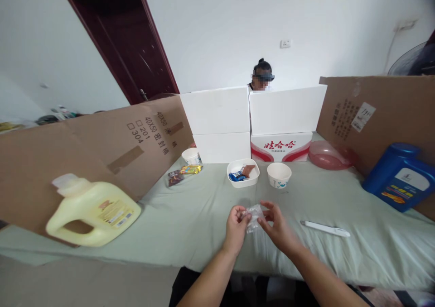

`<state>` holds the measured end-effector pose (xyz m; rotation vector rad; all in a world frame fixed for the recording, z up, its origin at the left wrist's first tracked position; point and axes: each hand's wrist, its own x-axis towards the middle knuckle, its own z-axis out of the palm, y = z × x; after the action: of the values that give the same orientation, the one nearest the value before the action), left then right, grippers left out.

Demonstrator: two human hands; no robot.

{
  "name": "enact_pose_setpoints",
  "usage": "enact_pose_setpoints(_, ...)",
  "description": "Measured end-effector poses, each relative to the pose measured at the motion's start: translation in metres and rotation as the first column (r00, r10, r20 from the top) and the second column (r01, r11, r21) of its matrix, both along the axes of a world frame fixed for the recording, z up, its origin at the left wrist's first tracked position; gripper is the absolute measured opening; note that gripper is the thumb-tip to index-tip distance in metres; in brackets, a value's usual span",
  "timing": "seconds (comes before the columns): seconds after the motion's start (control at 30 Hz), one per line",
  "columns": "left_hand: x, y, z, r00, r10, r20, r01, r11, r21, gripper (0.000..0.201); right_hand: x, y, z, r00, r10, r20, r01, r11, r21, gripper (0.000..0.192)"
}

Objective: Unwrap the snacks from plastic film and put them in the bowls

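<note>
Both of my hands hold a small clear plastic wrapper (253,216) just above the pale green cloth of the table (190,212). My left hand (235,227) pinches its left side. My right hand (277,225) grips its right side with the fingertips. Whether anything is inside the wrapper I cannot tell. Beyond the hands stands a white square bowl (243,172) with a blue and a brown snack packet in it, and a white paper cup (279,175) stands to its right.
A white pen-like stick (325,228) lies right of my hands. A yellow jug (93,212) leans at left, a blue jug (401,176) at right. Cardboard walls and white foam boxes (251,117) ring the table; a person sits behind them. Snack packets (183,173), another cup (191,155), pink balloon (328,155).
</note>
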<state>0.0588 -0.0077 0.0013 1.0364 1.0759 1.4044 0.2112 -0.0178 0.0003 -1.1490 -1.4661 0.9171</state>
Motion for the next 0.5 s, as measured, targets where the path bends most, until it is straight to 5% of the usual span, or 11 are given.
enact_pose_setpoints(0.07, 0.000, 0.008, -0.004, 1.000, 0.002, -0.024, -0.001, 1.000, 0.028, 0.038, 0.001, 0.001, 0.000, 0.977, -0.005, 0.214, -0.003, 0.999, 0.038, 0.048)
enact_pose_setpoints(0.17, -0.001, 0.019, -0.014, 0.999, 0.030, -0.038, -0.029, 0.999, 0.024, 0.040, 0.002, -0.001, 0.003, 0.844, -0.133, 0.520, -0.018, 0.961, 0.275, 0.043)
enact_pose_setpoints(0.27, -0.004, 0.027, -0.026, 0.998, 0.017, 0.058, -0.016, 1.000, -0.020, 0.044, -0.002, -0.004, 0.002, 0.675, -0.194, 0.712, -0.245, 0.851, 0.464, 0.043)
enact_pose_setpoints(0.37, -0.005, 0.028, -0.034, 0.984, -0.075, 0.160, 0.084, 0.995, -0.047, 0.044, -0.008, -0.003, -0.004, 0.609, -0.174, 0.774, -0.396, 0.779, 0.487, 0.041)
enact_pose_setpoints(0.5, -0.004, 0.025, -0.039, 0.977, -0.040, 0.210, 0.048, 0.998, -0.033, 0.042, -0.003, 0.012, -0.002, 0.597, -0.086, 0.798, -0.431, 0.804, 0.410, 0.024)
